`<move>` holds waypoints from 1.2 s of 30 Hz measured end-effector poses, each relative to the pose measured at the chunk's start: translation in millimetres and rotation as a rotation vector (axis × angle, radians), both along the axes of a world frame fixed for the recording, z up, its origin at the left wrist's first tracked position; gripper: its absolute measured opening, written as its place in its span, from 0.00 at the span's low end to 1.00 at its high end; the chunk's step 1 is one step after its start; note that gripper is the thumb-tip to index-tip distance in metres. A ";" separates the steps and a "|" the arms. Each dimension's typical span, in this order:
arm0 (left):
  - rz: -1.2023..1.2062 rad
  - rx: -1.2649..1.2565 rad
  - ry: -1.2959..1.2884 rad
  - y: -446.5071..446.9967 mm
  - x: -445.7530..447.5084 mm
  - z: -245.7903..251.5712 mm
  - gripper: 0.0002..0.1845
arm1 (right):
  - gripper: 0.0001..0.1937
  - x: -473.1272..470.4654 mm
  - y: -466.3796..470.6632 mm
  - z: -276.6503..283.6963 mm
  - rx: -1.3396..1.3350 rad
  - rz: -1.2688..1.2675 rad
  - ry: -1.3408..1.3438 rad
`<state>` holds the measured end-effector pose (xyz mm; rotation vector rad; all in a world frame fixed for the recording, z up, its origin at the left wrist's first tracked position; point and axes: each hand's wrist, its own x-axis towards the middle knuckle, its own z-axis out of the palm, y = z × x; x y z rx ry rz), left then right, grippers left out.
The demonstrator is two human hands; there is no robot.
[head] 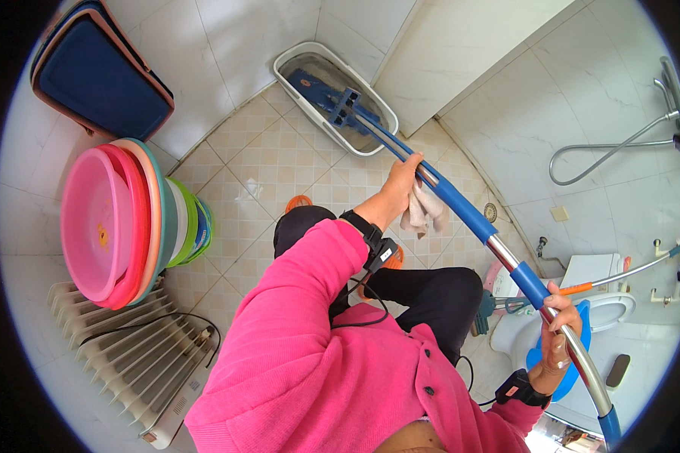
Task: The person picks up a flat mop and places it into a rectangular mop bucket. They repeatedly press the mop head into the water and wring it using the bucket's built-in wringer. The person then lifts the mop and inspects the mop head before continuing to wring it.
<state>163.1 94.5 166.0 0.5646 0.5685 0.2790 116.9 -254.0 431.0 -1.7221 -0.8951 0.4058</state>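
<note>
A flat mop with a blue and metal pole (464,209) runs diagonally from the tub to the lower right. Its blue head (317,90) sits in murky water inside a white-rimmed oblong tub (290,101). My left hand (402,181) grips the pole's lower part, and a pale cloth (422,209) hangs just below that hand; whether the fingers also hold it is unclear. Higher up the pole, my right hand (561,325) is closed around the metal section. Both wrists wear black strapped devices.
Stacked plastic basins (99,226) stand at left above an oil-filled radiator (130,351). A dark blue bag (102,79) is by the wall. At right are a toilet (600,311), a blue basin (572,368), an orange-and-metal pole (617,278) and a shower hose (606,145). A round drain (490,212) lies in the tiled floor.
</note>
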 end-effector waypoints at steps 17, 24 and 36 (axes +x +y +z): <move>0.118 -0.133 -0.009 18.4 27.5 -40.6 0.16 | 0.22 -35.5 -28.2 14.0 0.027 -0.116 -0.013; 0.122 -0.122 0.082 18.2 16.5 -20.7 0.15 | 0.25 -41.1 -12.6 9.0 0.003 -0.156 -0.109; 0.088 -0.101 0.022 4.9 -3.6 -1.9 0.12 | 0.26 -31.5 -5.9 6.1 -0.022 -0.129 -0.122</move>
